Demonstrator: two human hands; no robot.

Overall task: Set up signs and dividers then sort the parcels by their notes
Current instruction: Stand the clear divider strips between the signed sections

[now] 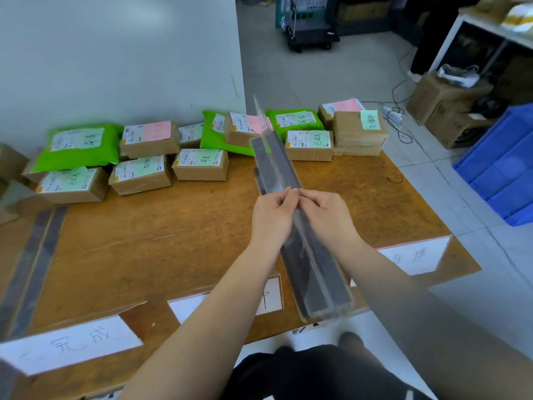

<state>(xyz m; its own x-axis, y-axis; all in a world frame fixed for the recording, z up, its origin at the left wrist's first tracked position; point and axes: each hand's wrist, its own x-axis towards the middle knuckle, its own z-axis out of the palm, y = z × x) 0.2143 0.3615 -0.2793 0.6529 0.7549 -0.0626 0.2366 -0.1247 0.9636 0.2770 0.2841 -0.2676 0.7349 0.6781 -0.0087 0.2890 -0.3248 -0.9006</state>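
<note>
A clear acrylic divider (284, 166) with dark grey base strips runs from the table's near edge toward the parcels. My left hand (272, 215) and my right hand (326, 215) pinch its upright top edge from either side, near the middle of its length. Another divider (31, 261) lies along the table's left side. Three white paper signs sit at the front edge: left sign (75, 342), middle sign (272, 295) partly behind my left arm, right sign (415, 255). Brown box parcels (144, 174) and green bag parcels (80, 148) with green or pink notes line the far edge.
The wooden table (150, 246) stands against a white wall (115, 53). Blue plastic crates (501, 171) are stacked on the floor at the right. Cardboard boxes (444, 105) and cables lie on the floor beyond the table's far right corner.
</note>
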